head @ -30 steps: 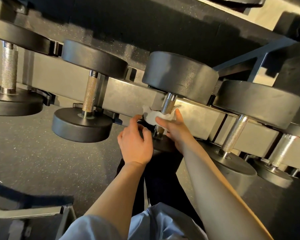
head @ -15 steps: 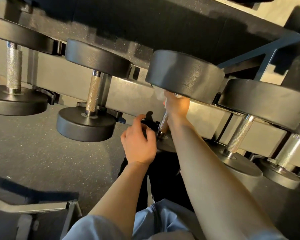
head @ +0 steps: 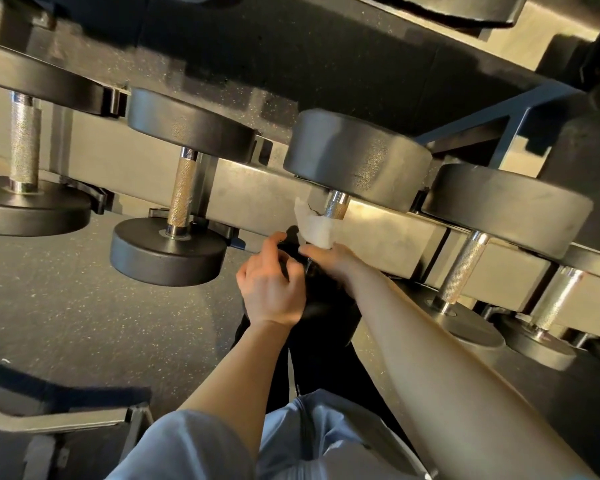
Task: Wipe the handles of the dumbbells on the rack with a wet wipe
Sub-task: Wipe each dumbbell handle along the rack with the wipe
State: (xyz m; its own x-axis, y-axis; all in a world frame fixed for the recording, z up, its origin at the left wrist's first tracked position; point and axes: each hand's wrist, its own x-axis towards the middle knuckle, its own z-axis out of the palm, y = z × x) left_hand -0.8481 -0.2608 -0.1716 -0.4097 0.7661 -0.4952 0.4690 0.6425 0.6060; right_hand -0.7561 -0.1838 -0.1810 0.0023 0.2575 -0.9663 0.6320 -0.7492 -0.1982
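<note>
long grey metal rack (head: 146,174) carrying a row of black round-headed dumbbells with knurled steel handles. middle dumbbell (head: 357,154): right hand (head: 326,256) wraps a crumpled white wet wipe (head: 314,225) around the lower handle (head: 336,207). left hand (head: 271,285), fingers curled, grips the dumbbell's near head.

this is a gym, in its free-weights area. a long grey metal rack (head: 257,188) carries a row of black round-headed dumbbells with knurled steel handles (head: 182,188), each lying across the rails, one beside the next. part of another black weight (head: 458,8) shows on a tier above. the ground is dark speckled rubber flooring (head: 66,306), the kind laid in weight rooms. a grey metal frame (head: 66,424) stands at the lower left.
</note>
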